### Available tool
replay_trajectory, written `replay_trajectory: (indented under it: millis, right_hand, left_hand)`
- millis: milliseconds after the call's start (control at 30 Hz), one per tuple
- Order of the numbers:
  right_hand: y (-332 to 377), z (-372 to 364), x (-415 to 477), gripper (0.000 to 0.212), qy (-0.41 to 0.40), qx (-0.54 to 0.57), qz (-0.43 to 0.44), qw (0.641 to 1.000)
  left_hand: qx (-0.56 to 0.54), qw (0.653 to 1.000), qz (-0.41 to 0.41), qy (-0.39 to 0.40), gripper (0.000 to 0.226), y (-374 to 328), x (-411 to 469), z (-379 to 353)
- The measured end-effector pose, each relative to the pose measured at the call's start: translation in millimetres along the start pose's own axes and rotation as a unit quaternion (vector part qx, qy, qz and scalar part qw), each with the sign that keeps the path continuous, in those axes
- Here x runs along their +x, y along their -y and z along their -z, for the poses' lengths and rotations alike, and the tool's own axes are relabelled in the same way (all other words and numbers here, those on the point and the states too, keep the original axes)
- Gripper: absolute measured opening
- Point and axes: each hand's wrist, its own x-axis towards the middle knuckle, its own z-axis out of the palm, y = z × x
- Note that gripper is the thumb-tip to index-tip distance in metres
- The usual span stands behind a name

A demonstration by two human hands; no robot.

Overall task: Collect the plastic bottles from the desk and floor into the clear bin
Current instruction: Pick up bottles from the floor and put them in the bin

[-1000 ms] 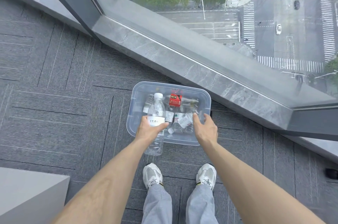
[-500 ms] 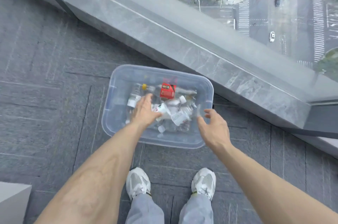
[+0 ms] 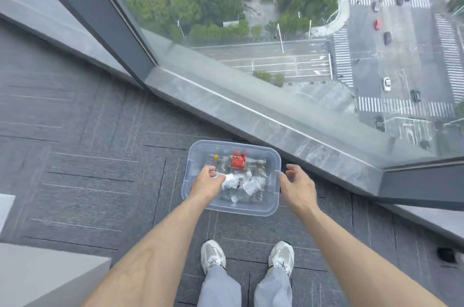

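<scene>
The clear bin (image 3: 186, 182) sits on the grey carpet (image 3: 100, 181), just beside the stone window sill (image 3: 276, 128) and in front of the person's white shoes (image 3: 213, 255). Several plastic bottles (image 3: 247, 185) lie jumbled on their sides inside it. One at the far side carries a red label (image 3: 238, 161), and a yellow cap (image 3: 216, 156) shows near the far left corner.

The left hand (image 3: 206, 185) reaches down over the left part of the bin, knuckles up and fingers curled. Its fingertips meet the end of a white-labelled bottle (image 3: 232, 178) lying across the pile. Whether it grips that bottle or only rests against it cannot be told.

The right hand (image 3: 298, 187) hangs at the bin's right rim with its fingers spread and loosely bent, holding nothing. Its thumb points toward the rim, very near it, though contact cannot be made out.

A corner of a grey desk (image 3: 50, 279) shows at the lower left, and a small dark object (image 3: 446, 255) lies on the carpet far to the right.
</scene>
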Motion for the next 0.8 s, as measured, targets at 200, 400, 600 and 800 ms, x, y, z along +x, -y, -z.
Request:
replay_trajectory:
  millis: [200, 400, 600, 800]
  right_hand:
    - [50.1, 86.1, -91.8, 0.04, -0.028, 0.077, 0.018, 0.996]
    - [60.2, 138.2, -186.2, 0.038, -0.034, 0.109, 0.067, 0.991]
    - [42.7, 161.7, -248.6, 0.03, -0.122, 0.135, 0.069, 0.981]
    - [22.5, 156.6, -309.0, 0.028, -0.245, 0.229, 0.015, 0.942]
  left_hand:
    - [-0.059, 0.997, -0.044, -0.028, 0.043, -77.3, -132.1, 41.9]
    - [-0.071, 0.989, -0.126, -0.008, 0.033, -121.2, -243.0, 47.8]
    - [-0.001, 0.979, -0.199, 0.054, 0.033, -142.0, -281.2, 46.8]
    - [0.07, 0.963, -0.222, 0.135, 0.029, -133.7, -284.9, 40.0]
